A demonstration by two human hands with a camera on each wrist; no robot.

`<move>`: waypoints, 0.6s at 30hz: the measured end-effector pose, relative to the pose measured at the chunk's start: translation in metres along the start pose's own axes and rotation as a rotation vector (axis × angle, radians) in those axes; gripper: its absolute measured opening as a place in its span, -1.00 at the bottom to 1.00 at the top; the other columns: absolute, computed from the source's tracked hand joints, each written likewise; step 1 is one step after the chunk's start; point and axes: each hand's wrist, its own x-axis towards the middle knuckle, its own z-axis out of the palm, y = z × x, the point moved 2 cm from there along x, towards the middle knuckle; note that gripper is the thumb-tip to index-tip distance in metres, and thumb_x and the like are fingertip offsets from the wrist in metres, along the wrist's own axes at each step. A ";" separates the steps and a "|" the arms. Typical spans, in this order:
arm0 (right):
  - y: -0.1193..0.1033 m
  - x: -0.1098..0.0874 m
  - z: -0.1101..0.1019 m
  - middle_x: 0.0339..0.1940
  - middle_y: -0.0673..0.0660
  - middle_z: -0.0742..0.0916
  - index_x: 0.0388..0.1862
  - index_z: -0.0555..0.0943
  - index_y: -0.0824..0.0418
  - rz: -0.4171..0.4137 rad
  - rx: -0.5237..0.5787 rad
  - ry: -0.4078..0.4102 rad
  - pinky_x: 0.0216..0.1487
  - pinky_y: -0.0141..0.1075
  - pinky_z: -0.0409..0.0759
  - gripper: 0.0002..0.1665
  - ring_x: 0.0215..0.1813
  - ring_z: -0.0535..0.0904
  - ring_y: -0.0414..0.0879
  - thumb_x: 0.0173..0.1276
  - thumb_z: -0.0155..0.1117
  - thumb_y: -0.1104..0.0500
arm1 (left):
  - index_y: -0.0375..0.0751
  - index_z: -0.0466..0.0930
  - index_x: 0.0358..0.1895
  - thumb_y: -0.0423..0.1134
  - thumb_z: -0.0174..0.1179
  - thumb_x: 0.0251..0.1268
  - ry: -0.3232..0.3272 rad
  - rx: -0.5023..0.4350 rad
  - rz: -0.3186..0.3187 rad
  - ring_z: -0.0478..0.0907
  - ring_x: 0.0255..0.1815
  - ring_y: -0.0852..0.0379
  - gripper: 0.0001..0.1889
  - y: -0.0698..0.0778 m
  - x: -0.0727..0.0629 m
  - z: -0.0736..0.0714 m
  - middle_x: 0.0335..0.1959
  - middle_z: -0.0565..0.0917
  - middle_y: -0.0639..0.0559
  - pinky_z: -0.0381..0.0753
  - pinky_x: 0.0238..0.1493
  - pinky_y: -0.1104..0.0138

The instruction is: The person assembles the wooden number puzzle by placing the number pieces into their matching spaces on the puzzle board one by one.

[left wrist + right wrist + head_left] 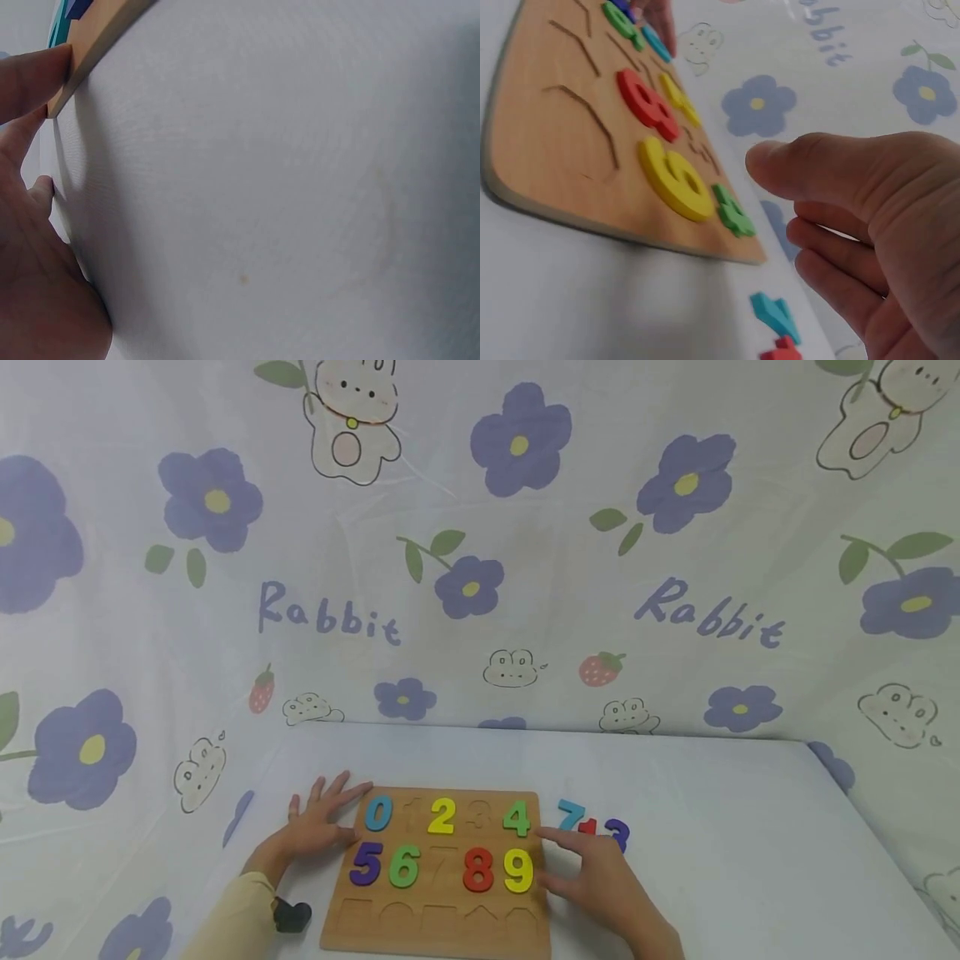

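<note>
A wooden number board (pixel 442 900) lies flat on the white table. The left hand (pixel 318 822) is at its left edge, fingers spread, with thumb and fingertip against the wood. At the right edge, the right hand (pixel 600 881) hovers beside the green 4 (pixel 516 818) and yellow 9 (pixel 518 870); nothing shows between its thumb and fingers in the right wrist view. A blue 7 (pixel 571 815), a red 1 (pixel 587 828) and a purple 3 (pixel 618 833) lie off the board, behind the right hand, which partly hides the 1 and 3.
On the board sit a blue 0 (pixel 378 812), yellow 2 (pixel 442 817), purple 5 (pixel 366 863), green 6 (pixel 404 865) and red 8 (pixel 477 869). Bare recesses show for 1, 3, 7 and along the front row. Behind the table (pixel 720 827) hangs a patterned cloth (pixel 555 543).
</note>
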 end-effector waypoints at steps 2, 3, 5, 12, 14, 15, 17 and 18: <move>0.003 -0.001 -0.008 0.25 -0.07 0.86 0.35 0.77 -0.11 0.025 -0.006 0.033 0.22 0.06 0.82 -0.33 0.20 0.78 0.00 0.24 0.74 0.01 | 0.09 0.37 0.69 -0.16 0.36 0.19 0.007 -0.009 0.013 -0.47 0.78 -0.61 -0.11 -0.001 0.000 0.000 0.83 -0.07 -0.36 -0.67 0.55 -0.59; 0.005 -0.001 -0.012 0.24 -0.06 0.86 0.35 0.77 -0.11 0.030 -0.007 0.048 0.21 0.04 0.83 -0.33 0.18 0.78 -0.01 0.24 0.74 0.01 | 0.10 0.38 0.69 -0.15 0.36 0.18 0.010 -0.017 0.021 -0.47 0.77 -0.62 -0.11 -0.001 0.000 0.000 0.83 -0.07 -0.37 -0.67 0.54 -0.60; 0.009 -0.002 -0.022 0.25 -0.04 0.86 0.35 0.78 -0.10 0.039 0.004 0.069 0.19 0.03 0.84 -0.34 0.19 0.78 0.02 0.24 0.74 0.01 | 0.11 0.39 0.68 -0.15 0.37 0.17 0.014 -0.029 0.030 -0.47 0.77 -0.63 -0.11 -0.002 0.000 0.000 0.82 -0.06 -0.38 -0.68 0.53 -0.60; 0.033 -0.010 -0.048 0.32 0.00 0.83 0.40 0.75 -0.05 0.032 0.036 0.077 0.31 0.17 0.77 -0.31 0.37 0.76 0.14 0.29 0.70 -0.03 | 0.08 0.37 0.70 -0.17 0.36 0.19 0.003 -0.015 0.007 -0.48 0.79 -0.60 -0.11 0.001 0.000 -0.001 0.84 -0.07 -0.34 -0.68 0.56 -0.57; 0.042 -0.013 -0.054 0.32 0.02 0.83 0.42 0.74 -0.03 0.028 0.042 0.082 0.35 0.20 0.73 -0.29 0.41 0.74 0.15 0.29 0.70 -0.04 | 0.06 0.36 0.70 -0.20 0.37 0.19 -0.005 -0.014 -0.003 -0.48 0.78 -0.61 -0.10 0.002 0.000 -0.002 0.84 -0.08 -0.34 -0.67 0.55 -0.59; 0.046 -0.015 -0.058 0.33 0.03 0.83 0.43 0.73 0.00 0.025 0.043 0.085 0.37 0.22 0.71 -0.28 0.44 0.72 0.16 0.29 0.70 -0.05 | 0.06 0.37 0.70 -0.20 0.38 0.19 -0.004 -0.010 -0.005 -0.47 0.78 -0.62 -0.10 0.003 0.000 -0.002 0.84 -0.07 -0.35 -0.67 0.54 -0.59; 0.055 -0.017 -0.065 0.35 0.07 0.82 0.44 0.71 0.05 0.030 0.052 0.091 0.39 0.22 0.69 -0.26 0.46 0.70 0.18 0.30 0.70 -0.05 | 0.08 0.37 0.70 -0.19 0.38 0.19 -0.004 -0.002 -0.011 -0.47 0.78 -0.60 -0.10 0.001 0.000 -0.001 0.84 -0.07 -0.33 -0.66 0.55 -0.59; 0.059 -0.018 -0.068 0.36 0.09 0.81 0.45 0.70 0.07 0.036 0.059 0.092 0.39 0.22 0.68 -0.25 0.46 0.70 0.20 0.30 0.70 -0.04 | 0.08 0.37 0.70 -0.19 0.38 0.19 -0.004 -0.001 -0.011 -0.47 0.78 -0.60 -0.10 0.001 0.001 0.000 0.84 -0.06 -0.33 -0.66 0.55 -0.59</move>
